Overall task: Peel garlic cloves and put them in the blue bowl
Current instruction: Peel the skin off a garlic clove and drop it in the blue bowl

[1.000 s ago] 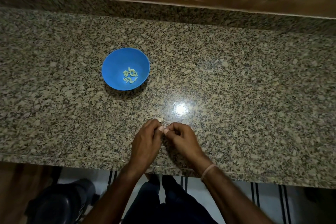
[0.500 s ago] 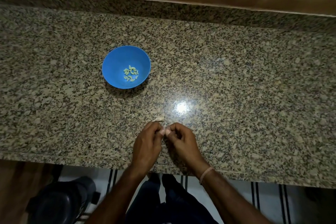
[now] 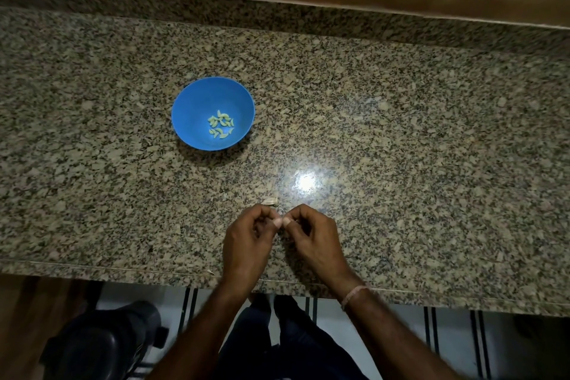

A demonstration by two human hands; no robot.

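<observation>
Left hand point(image 3: 246, 241) and right hand point(image 3: 314, 237) meet above the near edge of the counter, fingers curled and thumb tips butted nail to nail. Both pinch one small item between the fingertips point(image 3: 277, 222). The item is almost wholly hidden; from the task it is judged to be a garlic clove, held just above the stone and well apart from the bowl.

Step in hand, as judged: stripping the skin from this clove. The next move calls for a nail-edge catch on the loosened skin and a pull away from the flesh, then a carry forward and to the left to drop the clove in the bowl.

A dry, papery skin scrap point(image 3: 270, 201), pale and curled, lies on the counter just beyond the fingers; a smaller flake point(image 3: 211, 271) sits at the counter's front edge.

The blue bowl point(image 3: 191, 114) is round, smooth, and looks like plastic. It holds a small cluster of peeled cloves point(image 3: 220, 125), pale yellow-green and crescent-shaped.

The granite countertop point(image 3: 431, 133) is polished and speckled in grey, black and tan, with a bright lamp reflection point(image 3: 305, 180) near the hands. A thin band point(image 3: 354, 295) circles the right wrist.
</observation>
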